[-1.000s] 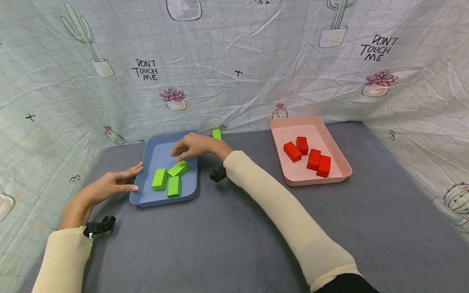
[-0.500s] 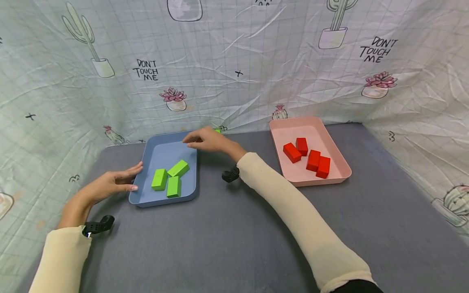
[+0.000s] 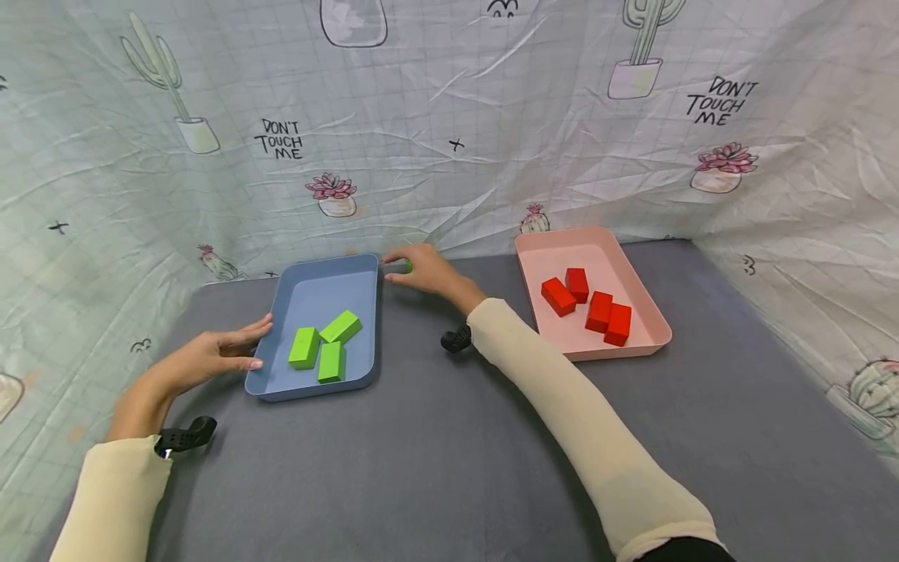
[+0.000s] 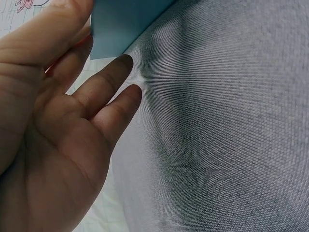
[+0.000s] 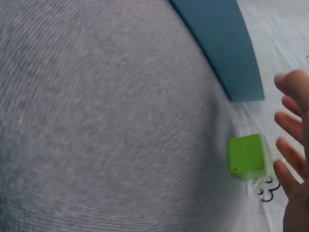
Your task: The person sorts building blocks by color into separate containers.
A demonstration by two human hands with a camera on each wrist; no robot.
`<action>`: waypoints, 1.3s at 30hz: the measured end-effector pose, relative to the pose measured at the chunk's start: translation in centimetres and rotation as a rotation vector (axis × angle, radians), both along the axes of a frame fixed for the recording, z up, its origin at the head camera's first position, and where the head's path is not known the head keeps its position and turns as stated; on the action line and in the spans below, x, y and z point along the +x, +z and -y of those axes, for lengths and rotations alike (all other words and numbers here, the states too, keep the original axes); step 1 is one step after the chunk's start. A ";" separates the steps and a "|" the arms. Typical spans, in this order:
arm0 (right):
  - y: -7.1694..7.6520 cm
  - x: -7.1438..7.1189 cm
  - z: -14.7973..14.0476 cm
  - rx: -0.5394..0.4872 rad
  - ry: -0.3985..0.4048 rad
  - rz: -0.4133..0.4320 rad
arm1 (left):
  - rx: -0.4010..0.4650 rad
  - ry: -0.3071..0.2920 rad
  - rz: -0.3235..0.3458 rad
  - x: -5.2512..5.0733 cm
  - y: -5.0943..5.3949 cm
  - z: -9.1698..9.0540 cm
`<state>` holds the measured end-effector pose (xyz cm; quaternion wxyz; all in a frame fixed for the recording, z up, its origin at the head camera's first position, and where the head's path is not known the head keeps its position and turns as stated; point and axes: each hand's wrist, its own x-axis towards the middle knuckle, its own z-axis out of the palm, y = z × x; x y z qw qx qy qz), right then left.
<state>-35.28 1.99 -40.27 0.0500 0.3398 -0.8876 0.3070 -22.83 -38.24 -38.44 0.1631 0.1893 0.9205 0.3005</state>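
Observation:
In the head view, my left hand rests against the left wall of a blue tray, its fingers extended. Three green blocks lie in the tray's near part. At the tray's far right corner, my right hand hovers with thumb and fingers apart, holding nothing. Another green block stands outside the tray by the back cloth. The right wrist view shows the fingers apart from that block; in the head view my right hand mostly hides it.
Several red blocks lie in a pink tray at the back right. Grey cloth covers the table. A printed white curtain rises along the back and sides.
From over the blue tray's green blocks, my right hand has moved right and back, past the tray's far right corner, to the outside green block. My left hand stays at the tray's left wall.

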 end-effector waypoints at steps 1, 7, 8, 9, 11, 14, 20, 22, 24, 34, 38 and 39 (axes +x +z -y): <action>-0.2 -0.1 -0.1 0.003 -0.023 -0.001 | 0.002 -0.001 -0.002 0.0 0.0 0.0; -0.9 -0.3 -0.7 0.041 -0.125 -0.004 | 0.003 -0.008 -0.018 -0.2 -0.3 0.1; -1.0 -0.3 -0.8 0.044 -0.136 -0.005 | 0.007 -0.005 -0.017 -0.2 -0.3 0.1; -1.1 -0.4 -0.8 0.046 -0.146 -0.008 | 0.011 -0.001 -0.016 -0.2 -0.3 0.1; -1.4 -0.5 -1.1 0.031 -0.168 -0.004 | 0.024 -0.004 -0.015 -0.2 -0.2 0.0; -1.8 -0.5 -1.3 0.012 -0.208 0.016 | 0.036 -0.015 -0.012 -0.2 -0.1 -0.2; -2.4 -0.5 -1.1 -0.018 -0.281 0.071 | 0.027 -0.003 -0.009 -0.2 -0.2 -0.3; -2.4 -0.6 -0.9 -0.029 -0.287 0.088 | 0.022 0.004 -0.009 -0.2 -0.2 -0.2; -2.4 -0.6 -0.8 -0.038 -0.296 0.112 | 0.015 0.004 -0.013 -0.1 -0.1 0.0; -2.9 -0.9 -1.5 -0.161 -0.291 0.189 | 0.001 0.020 0.001 0.0 0.0 0.0; -3.1 -0.9 -1.8 -0.225 -0.267 0.239 | -0.004 0.025 0.017 -0.1 0.1 0.0; -3.1 -0.9 -1.9 -0.230 -0.266 0.249 | -0.004 0.027 0.022 -0.1 0.1 0.0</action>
